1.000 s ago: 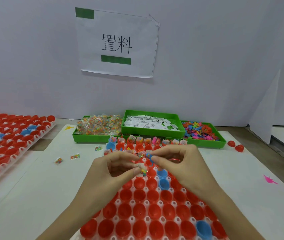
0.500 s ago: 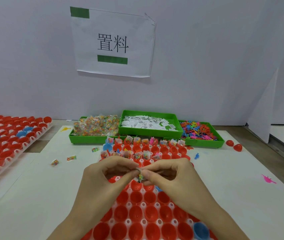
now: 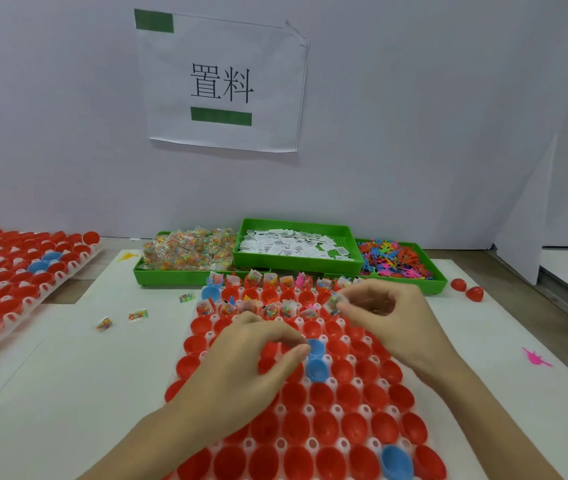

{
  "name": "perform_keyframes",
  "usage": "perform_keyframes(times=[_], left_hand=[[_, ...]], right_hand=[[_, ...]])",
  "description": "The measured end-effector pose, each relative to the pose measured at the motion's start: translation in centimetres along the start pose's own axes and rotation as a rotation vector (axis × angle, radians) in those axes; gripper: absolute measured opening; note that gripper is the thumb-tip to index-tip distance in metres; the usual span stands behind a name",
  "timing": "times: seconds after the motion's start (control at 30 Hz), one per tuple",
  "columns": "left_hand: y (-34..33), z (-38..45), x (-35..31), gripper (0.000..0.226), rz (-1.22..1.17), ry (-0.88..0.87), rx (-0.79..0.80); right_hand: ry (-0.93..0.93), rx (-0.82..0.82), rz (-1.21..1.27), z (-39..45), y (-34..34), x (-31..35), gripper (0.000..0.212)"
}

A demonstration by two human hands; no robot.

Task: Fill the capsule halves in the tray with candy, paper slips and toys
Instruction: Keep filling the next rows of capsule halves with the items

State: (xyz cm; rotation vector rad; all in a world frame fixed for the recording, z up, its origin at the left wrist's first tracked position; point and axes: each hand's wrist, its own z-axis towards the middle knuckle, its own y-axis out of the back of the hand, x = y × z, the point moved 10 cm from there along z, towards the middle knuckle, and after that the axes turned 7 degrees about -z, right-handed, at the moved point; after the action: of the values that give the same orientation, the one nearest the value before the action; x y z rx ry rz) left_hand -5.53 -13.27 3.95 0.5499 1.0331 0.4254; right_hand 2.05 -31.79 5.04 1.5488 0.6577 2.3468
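A white tray (image 3: 336,408) of red and a few blue capsule halves lies in front of me. Its two far rows hold candy packets, slips and toys. My right hand (image 3: 386,317) pinches a small candy packet (image 3: 333,303) over the right end of the second row. My left hand (image 3: 258,355) hovers over the tray's middle, fingers curled with thumb and forefinger together; whether it holds anything is hidden. Behind the tray stand three green bins: candy packets (image 3: 185,251), paper slips (image 3: 293,244) and coloured toys (image 3: 393,259).
A second tray of capsule halves (image 3: 16,275) lies at the left. Loose candy packets (image 3: 137,315) lie on the white mat left of the main tray. Two red capsule halves (image 3: 466,289) and a pink toy (image 3: 535,356) lie at the right. A paper sign (image 3: 222,81) hangs on the wall.
The hands, pinched together over the tray's middle, have parted. My right hand moved up and right with the candy packet; my left hand stayed low over the tray.
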Motion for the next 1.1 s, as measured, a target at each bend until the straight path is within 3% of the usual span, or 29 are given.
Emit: perform_keyframes(times=[0.1,0.3,0.67,0.87,1.1], left_hand=[[-2.8,1.2,-1.0,0.046,0.196,-0.123,0.208],[-6.9,3.3,-0.3,0.051,0.559,-0.182,0.419],[-7.3,3.2,0.3,0.049,0.606,-0.168,0.462],[-7.6,2.9,0.3,0.05,0.659,-0.175,0.502],[-7.7,2.8,0.4,0.051,0.657,-0.174,0.532]], right_hand=[[-0.054,-0.097,-0.036,1.3,1.3,-2.8,0.013],[-0.048,-0.054,-0.082,2.6,-0.6,-4.4,0.012],[-0.004,0.078,-0.377,3.0,-2.5,-3.0,0.016],[-0.04,0.332,-0.46,4.5,-3.0,-2.3,0.005],[-0.163,0.478,-0.551,6.5,-3.9,-2.6,0.006]])
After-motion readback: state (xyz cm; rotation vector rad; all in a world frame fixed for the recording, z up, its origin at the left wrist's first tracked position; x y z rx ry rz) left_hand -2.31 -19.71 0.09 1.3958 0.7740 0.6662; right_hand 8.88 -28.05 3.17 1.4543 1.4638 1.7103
